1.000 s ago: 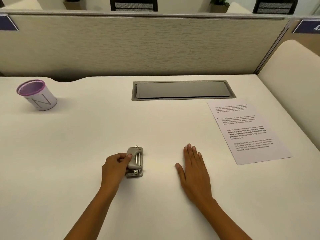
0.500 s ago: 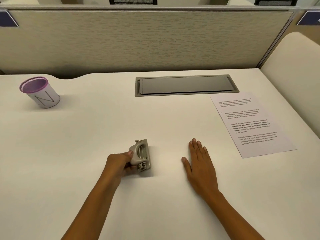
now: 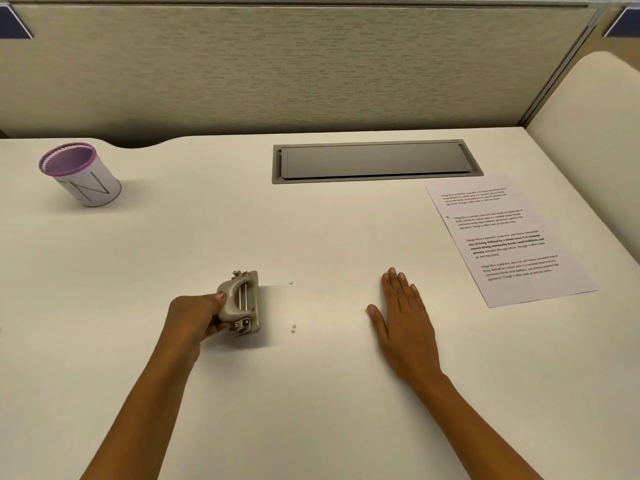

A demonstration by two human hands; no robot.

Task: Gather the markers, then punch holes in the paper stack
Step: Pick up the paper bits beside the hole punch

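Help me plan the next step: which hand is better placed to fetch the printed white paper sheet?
Right, likely. The right hand lies flat and empty, on the side of the printed white paper sheet; the left hand grips the grey metal hole punch.

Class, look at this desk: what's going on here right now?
A person's left hand grips a hole punch on the desk, while the right hand lies flat to its right. Small white dots lie between them. A printed sheet lies apart at the right; a purple-rimmed cup stands far left. No markers are in view.
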